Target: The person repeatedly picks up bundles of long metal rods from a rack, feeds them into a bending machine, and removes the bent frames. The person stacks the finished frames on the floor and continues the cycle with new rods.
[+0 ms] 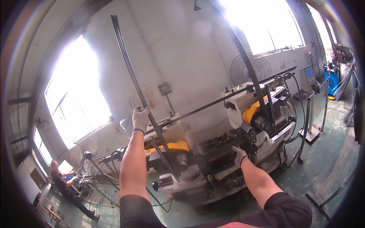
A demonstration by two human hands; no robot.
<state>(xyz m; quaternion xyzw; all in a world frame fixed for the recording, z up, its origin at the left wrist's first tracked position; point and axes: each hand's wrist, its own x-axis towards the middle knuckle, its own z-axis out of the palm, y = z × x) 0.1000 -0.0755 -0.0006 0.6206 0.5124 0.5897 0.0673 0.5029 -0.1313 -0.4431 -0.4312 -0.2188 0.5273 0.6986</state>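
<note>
Currently I log the left hand (140, 119), gloved in grey knit, raised high with its fingers wrapped tight round a long dark metal rod (131, 72). That rod runs from the bending machine (213, 152) steeply up toward the ceiling, tilted to the left, lower end seated by the yellow-capped roller head (178, 152). Right hand (239, 156), also gloved, rests low on the machine's dark front edge; fingers curled downward, though I cannot tell whether they grip anything. A second rod (213, 104) lies nearly level across both machine heads. Another person (62, 182) crouches far left, well apart.
</note>
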